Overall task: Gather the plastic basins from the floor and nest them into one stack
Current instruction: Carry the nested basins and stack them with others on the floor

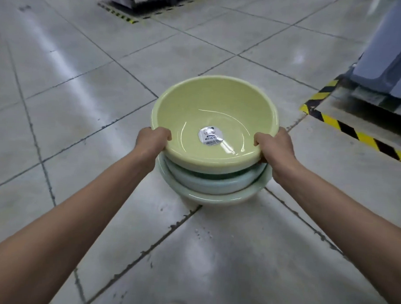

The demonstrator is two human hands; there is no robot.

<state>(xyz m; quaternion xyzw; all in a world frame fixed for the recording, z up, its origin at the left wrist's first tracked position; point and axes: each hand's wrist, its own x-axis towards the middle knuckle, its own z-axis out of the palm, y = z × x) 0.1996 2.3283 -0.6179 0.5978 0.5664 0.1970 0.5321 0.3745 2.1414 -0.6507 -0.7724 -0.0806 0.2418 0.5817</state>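
Both forearms reach forward and down, roughly symmetric. Left hand (pixel 153 138) grips near-left rim of yellow basin (pixel 214 116), thumb hooked inside; right hand (pixel 274 147) grips near-right rim the same way. Basin sits over blue basin (pixel 207 184), itself nested in green basin (pixel 212 197) on floor (pixel 93 148), mid-frame. Looks like nesting step: top basin rides high, far edge up. Next: press down level, let go. No loose basins in view. Hazard tape (pixel 354 132) well off, far right.

Basins, three: one yellow-green basin (pixel 208 102), one pale blue basin (pixel 216 186), one pale green basin (pixel 216 199). Hands, two: left hand (pixel 150 138), right hand (pixel 277 145). One sticker (pixel 209 135).
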